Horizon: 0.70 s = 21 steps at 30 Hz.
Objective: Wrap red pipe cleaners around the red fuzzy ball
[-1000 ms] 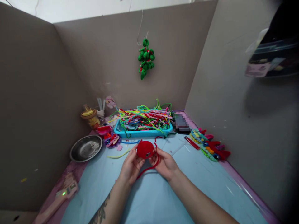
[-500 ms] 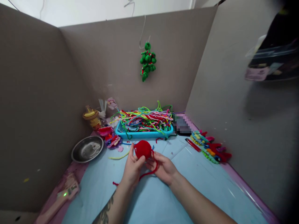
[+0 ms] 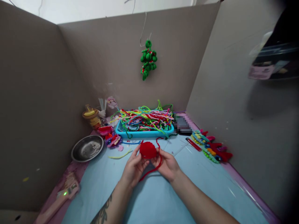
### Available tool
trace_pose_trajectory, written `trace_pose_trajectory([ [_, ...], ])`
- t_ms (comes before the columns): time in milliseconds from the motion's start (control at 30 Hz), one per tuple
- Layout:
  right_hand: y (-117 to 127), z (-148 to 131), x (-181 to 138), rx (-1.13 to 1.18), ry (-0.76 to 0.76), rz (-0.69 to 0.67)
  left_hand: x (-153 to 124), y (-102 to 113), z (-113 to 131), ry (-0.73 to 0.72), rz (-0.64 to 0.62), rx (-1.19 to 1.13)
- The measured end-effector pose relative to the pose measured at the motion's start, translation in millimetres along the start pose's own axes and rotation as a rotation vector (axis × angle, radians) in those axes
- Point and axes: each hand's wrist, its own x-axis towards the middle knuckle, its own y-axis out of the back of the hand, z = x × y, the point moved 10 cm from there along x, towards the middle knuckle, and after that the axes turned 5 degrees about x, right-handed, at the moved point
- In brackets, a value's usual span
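Head view: a red ball (image 3: 147, 150) of wound fuzzy wire sits above the middle of the blue mat (image 3: 151, 199), just nearer than the tray, pinched between both hands. The left hand (image 3: 134, 168) has thumb and fingertips closed on its left and lower side. The right hand (image 3: 168, 165) grips its right side, and a loose red strand (image 3: 153, 169) runs under the fingers towards the near left.

The ball looks very light, soft on the surface and easily bent, likely keeping whatever shape it is pressed into. Its rounded sides seem the safest hold, since pulling on the strand could loosen the winding.

On the far side, a blue tray (image 3: 142, 133) is heaped with coloured fuzzy wires (image 3: 146, 118). On the left, a metal bowl (image 3: 80, 152) holds a few small white bits (image 3: 94, 145).
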Motion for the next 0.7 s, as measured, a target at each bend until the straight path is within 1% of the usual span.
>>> trace_pose_trajectory([
  [167, 4.9, -3.8, 4.0, -0.018, 0.027, -0.017, -1.5, -2.8, 1.8, -0.015, -0.013, 0.006],
  [400, 11.6, -2.5, 6.1, -0.001, -0.001, 0.045, -2.9, -2.0, 3.3, -0.034, -0.030, 0.012],
  [533, 12.3, -3.2, 4.8, 0.006, 0.009, 0.071, -3.1, -0.4, 0.6, 0.011, 0.002, -0.008],
  [700, 7.0, -2.4, 3.8, -0.012, -0.001, 0.008, -0.9, 5.7, -2.0, 0.041, 0.064, -0.047],
])
